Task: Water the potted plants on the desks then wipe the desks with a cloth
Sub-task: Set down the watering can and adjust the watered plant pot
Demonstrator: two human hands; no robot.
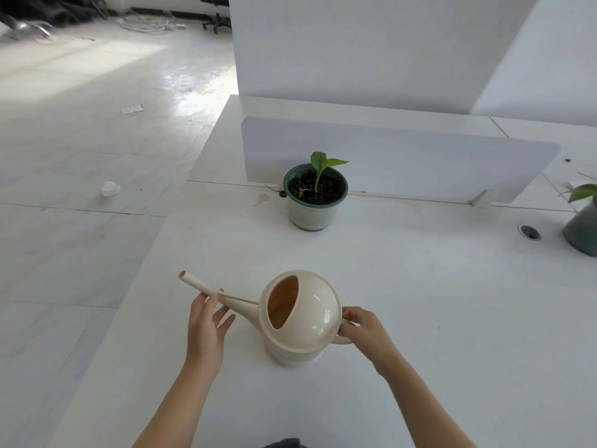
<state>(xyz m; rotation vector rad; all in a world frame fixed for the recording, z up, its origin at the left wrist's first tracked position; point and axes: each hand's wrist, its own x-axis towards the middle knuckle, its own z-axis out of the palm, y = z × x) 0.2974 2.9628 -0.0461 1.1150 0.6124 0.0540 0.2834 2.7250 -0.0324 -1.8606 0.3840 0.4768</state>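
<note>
The cream watering can (pixel 300 318) sits on the white desk (pixel 420 286), a little way from the potted plant (pixel 316 192), with the right grip (pixel 365 328) curled round its handle (pixel 347 340) and the left grip (pixel 206 321) open, fingers touching its spout (pixel 200 283)

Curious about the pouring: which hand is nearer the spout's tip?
Left. The left hand touches the spout below its tip; the right hand holds the handle opposite.
</note>
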